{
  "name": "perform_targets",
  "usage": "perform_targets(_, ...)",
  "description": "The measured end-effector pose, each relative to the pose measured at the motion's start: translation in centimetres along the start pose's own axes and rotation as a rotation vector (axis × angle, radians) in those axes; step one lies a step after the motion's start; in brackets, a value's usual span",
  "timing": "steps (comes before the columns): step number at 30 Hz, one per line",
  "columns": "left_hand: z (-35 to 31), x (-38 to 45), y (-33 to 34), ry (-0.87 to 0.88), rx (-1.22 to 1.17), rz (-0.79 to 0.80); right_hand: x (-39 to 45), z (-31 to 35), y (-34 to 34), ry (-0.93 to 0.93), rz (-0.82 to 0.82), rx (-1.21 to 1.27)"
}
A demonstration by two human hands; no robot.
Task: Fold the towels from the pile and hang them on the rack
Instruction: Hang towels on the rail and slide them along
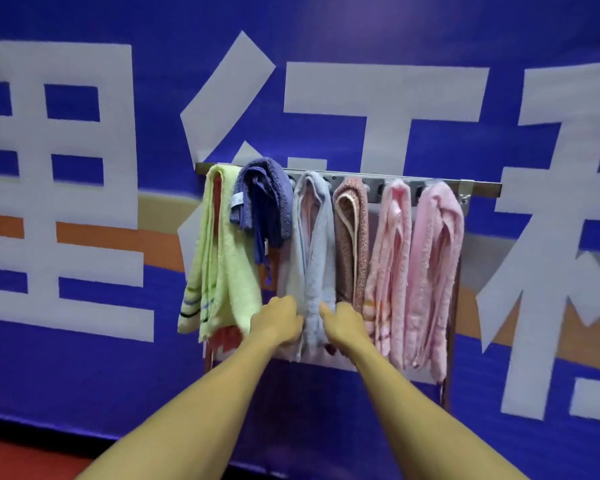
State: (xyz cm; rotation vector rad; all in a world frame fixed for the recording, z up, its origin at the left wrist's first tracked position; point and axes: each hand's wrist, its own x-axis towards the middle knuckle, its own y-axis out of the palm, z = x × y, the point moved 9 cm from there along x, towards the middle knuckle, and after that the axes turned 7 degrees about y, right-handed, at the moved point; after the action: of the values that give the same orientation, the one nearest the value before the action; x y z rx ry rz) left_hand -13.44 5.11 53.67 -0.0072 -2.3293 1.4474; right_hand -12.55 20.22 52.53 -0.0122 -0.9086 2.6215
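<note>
Both hands grip the lower part of the pale blue towel [312, 244], left hand [280, 320] at its 7 o'clock edge, right hand [343, 323] at 5 o'clock, as it hangs third from left among six on the metal rack [478, 188].

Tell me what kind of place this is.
Likely a staged indoor work area, not a home bathroom: a metal rack holding six towels is mounted on a blue banner wall with huge white characters, above a red floor.
</note>
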Motion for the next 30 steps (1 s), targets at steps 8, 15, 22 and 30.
perform_targets(8, 2.0, -7.0, 9.1, 0.019, -0.098, 0.142, -6.4, -10.4, 6.6, -0.004, 0.135, -0.039)
perform_targets(15, 7.5, -12.7, 20.8, -0.108, -0.148, 0.291, -10.4, -21.7, 13.7, 0.117, 0.264, -0.071)
perform_targets(22, 14.0, -17.2, 34.7, -0.243, -0.136, 0.446, -11.7, -33.2, 20.9, 0.278, 0.388, -0.129)
perform_targets(30, 17.0, -21.5, 48.2, -0.264, -0.137, 0.587, -13.1, -46.9, 28.5, 0.464, 0.488, -0.233)
